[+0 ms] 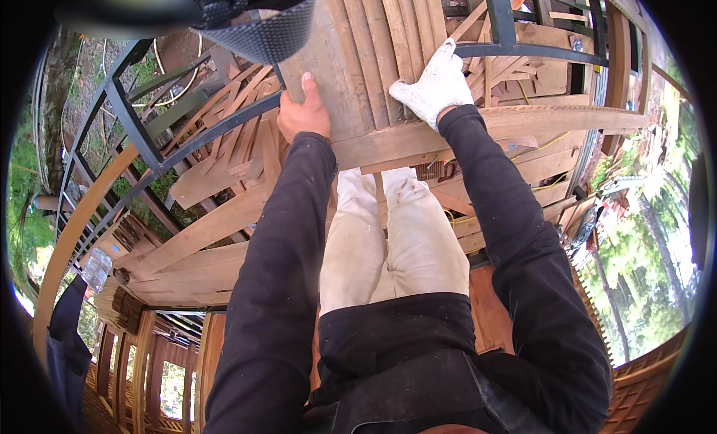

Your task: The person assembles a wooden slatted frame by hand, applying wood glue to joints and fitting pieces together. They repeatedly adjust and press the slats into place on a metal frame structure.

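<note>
Two hands are set on a ridged wooden panel point(381, 53), one at either side of it. By the bare left hand point(305, 109) the panel's left edge is grasped, the thumb laid on the upper face and the fingers curled out of sight past the edge. By the gloved right hand point(437, 83) the right edge is covered, with the thumb spread inward over the ridges and one finger stretched along the side; whether its other fingers are closed underneath cannot be told. Such a wide, two-sided hold is probably used so that the panel is kept level and square to the body. The glove may be worn against splinters.

Across the panel's near end a wooden crossbeam point(392, 146) is seen, by which its weight may be partly borne. To the panel's left and right, dark metal rails point(224, 128) are visible, perhaps meant as support. Below and left of the panel, offcuts point(231, 146) are heaped loosely, as if simply dropped out of the way. Farther left and nearer the body than the panel, a clear plastic bottle point(95, 270) is placed, presumably kept aside from the timber.
</note>
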Demonstrator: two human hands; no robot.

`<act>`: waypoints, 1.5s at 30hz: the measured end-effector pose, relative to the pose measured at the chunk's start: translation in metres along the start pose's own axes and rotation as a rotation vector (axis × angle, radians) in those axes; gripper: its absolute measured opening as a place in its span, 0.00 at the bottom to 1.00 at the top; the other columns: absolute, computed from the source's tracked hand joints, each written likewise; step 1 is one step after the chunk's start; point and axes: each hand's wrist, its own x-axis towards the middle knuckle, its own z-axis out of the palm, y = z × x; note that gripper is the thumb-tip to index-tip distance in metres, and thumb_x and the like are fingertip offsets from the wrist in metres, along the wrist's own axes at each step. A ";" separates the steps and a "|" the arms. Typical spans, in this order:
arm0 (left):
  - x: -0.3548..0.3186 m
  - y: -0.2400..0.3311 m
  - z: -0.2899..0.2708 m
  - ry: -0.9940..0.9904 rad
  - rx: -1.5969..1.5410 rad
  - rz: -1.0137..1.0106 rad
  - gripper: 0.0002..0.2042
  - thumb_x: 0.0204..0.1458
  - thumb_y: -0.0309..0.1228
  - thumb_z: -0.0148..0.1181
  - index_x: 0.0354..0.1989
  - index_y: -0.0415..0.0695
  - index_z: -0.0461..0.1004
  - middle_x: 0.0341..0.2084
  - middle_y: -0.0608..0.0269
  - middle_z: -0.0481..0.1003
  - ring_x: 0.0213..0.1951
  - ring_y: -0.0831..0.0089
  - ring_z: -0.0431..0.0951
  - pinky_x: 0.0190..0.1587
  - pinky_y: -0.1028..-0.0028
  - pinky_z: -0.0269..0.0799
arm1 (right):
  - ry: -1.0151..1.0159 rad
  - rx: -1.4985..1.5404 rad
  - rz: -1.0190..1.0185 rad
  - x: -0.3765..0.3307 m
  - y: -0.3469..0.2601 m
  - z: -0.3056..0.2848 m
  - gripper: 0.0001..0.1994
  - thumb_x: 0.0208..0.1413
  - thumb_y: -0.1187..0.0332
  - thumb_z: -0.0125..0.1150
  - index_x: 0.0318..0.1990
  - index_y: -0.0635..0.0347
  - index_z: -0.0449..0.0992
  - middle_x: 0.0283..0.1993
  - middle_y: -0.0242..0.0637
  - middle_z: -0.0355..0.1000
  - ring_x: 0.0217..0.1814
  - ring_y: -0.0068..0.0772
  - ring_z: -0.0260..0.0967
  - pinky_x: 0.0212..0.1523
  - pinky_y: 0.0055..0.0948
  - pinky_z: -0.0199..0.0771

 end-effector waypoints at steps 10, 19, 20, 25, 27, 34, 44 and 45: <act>0.007 -0.001 0.006 0.010 0.031 0.030 0.32 0.59 0.59 0.59 0.49 0.37 0.81 0.42 0.40 0.83 0.48 0.43 0.82 0.54 0.56 0.74 | -0.077 -0.063 -0.004 0.007 -0.004 -0.015 0.59 0.61 0.33 0.51 0.71 0.94 0.43 0.74 0.85 0.47 0.71 0.67 0.63 0.71 0.42 0.65; 0.005 0.002 0.005 0.027 0.052 -0.001 0.33 0.57 0.61 0.59 0.49 0.38 0.81 0.41 0.39 0.83 0.47 0.41 0.82 0.53 0.55 0.75 | -0.182 -0.123 -0.029 0.021 -0.002 -0.012 0.58 0.62 0.32 0.47 0.70 0.94 0.45 0.74 0.84 0.47 0.70 0.69 0.65 0.70 0.44 0.66; 0.005 0.002 0.005 0.019 0.070 -0.013 0.33 0.57 0.61 0.59 0.48 0.38 0.81 0.41 0.38 0.83 0.47 0.41 0.82 0.52 0.55 0.75 | -0.186 -0.193 -0.050 0.022 -0.003 -0.011 0.58 0.61 0.33 0.49 0.70 0.94 0.44 0.74 0.84 0.47 0.70 0.69 0.64 0.70 0.44 0.66; 0.004 0.005 0.003 -0.019 0.108 -0.056 0.35 0.58 0.62 0.58 0.52 0.37 0.81 0.46 0.37 0.82 0.51 0.41 0.81 0.56 0.56 0.74 | -0.043 -0.023 0.088 0.017 -0.011 -0.009 0.63 0.53 0.39 0.65 0.73 0.90 0.37 0.74 0.80 0.48 0.73 0.66 0.61 0.73 0.42 0.64; 0.002 0.007 0.001 0.007 0.087 -0.024 0.34 0.56 0.63 0.59 0.48 0.38 0.80 0.41 0.37 0.82 0.47 0.40 0.82 0.53 0.53 0.75 | -0.071 0.237 0.219 0.012 -0.012 -0.012 0.69 0.46 0.41 0.73 0.75 0.85 0.31 0.74 0.75 0.50 0.76 0.64 0.57 0.73 0.42 0.63; 0.002 0.011 -0.002 -0.008 0.127 -0.060 0.34 0.55 0.63 0.59 0.47 0.38 0.79 0.40 0.37 0.82 0.45 0.39 0.83 0.51 0.52 0.76 | -0.110 0.295 0.194 0.005 -0.010 -0.032 0.75 0.37 0.45 0.84 0.76 0.82 0.29 0.74 0.74 0.49 0.76 0.62 0.57 0.74 0.40 0.63; 0.000 0.013 -0.004 -0.012 0.124 -0.066 0.37 0.55 0.64 0.59 0.50 0.35 0.79 0.42 0.34 0.82 0.47 0.39 0.82 0.53 0.52 0.76 | -0.119 0.155 0.125 0.011 -0.008 -0.022 0.66 0.48 0.45 0.71 0.74 0.87 0.30 0.71 0.78 0.55 0.72 0.62 0.63 0.71 0.38 0.66; 0.000 0.013 -0.004 -0.014 0.131 -0.072 0.37 0.55 0.64 0.59 0.50 0.35 0.79 0.42 0.34 0.82 0.48 0.39 0.82 0.53 0.52 0.76 | -0.117 0.172 0.119 0.011 -0.006 -0.020 0.66 0.49 0.45 0.71 0.74 0.87 0.30 0.70 0.78 0.55 0.72 0.62 0.64 0.71 0.38 0.67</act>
